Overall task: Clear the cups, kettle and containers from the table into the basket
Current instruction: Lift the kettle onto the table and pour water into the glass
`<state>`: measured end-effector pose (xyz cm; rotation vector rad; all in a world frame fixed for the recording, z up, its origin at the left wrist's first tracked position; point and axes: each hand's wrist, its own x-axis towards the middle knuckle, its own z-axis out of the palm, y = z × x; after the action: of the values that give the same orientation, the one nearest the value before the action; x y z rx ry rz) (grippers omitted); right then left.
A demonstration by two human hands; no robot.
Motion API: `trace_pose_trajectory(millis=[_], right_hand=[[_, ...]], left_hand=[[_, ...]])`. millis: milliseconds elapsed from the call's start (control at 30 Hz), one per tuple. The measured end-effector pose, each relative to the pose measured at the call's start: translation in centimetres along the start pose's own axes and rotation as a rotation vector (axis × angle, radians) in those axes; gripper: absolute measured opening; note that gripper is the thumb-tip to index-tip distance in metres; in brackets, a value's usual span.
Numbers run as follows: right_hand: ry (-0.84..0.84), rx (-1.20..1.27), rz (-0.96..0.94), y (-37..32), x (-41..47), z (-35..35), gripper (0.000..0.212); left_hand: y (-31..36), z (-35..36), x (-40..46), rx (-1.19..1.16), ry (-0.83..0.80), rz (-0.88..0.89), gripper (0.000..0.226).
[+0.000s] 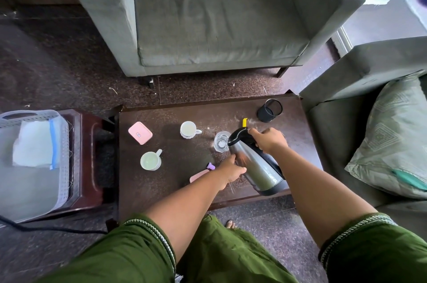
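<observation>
Both hands (269, 140) hold the tilted kettle (256, 167).

Both arms reach forward, left hand (232, 168) and right hand (268, 140) curled, gripping.
</observation>
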<state>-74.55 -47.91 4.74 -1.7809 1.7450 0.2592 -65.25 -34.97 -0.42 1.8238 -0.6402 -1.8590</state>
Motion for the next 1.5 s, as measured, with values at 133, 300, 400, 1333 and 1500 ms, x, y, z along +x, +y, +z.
trace_pose_trajectory(millis=[133,300,400,1333,1500], right_hand=[[-0.011,-0.003,-0.005,-0.06,-0.09,0.15,0.062],[-0.015,-0.003,-0.008,0.02,0.0,0.16,0.061],[-0.019,-0.001,-0.004,0.02,0.02,0.1,0.062],[0.0,-0.02,0.002,-0.81,0.03,-0.01,0.063],[-0.01,-0.01,0.005,-0.74,0.19,0.01,0.061]], left_hand=[[-0.01,-0.13,0.01,-0.01,0.002,0.001,0.075],[-0.11,-0.2,-0.05,-0.035,0.0,0.0,0.074],[-0.15,-0.19,0.02,-0.043,0.001,0.008,0.072],[0.28,-0.41,-0.7,-0.109,0.012,0.008,0.069],[0.28,-0.36,-0.73,-0.092,0.031,0.022,0.069]])
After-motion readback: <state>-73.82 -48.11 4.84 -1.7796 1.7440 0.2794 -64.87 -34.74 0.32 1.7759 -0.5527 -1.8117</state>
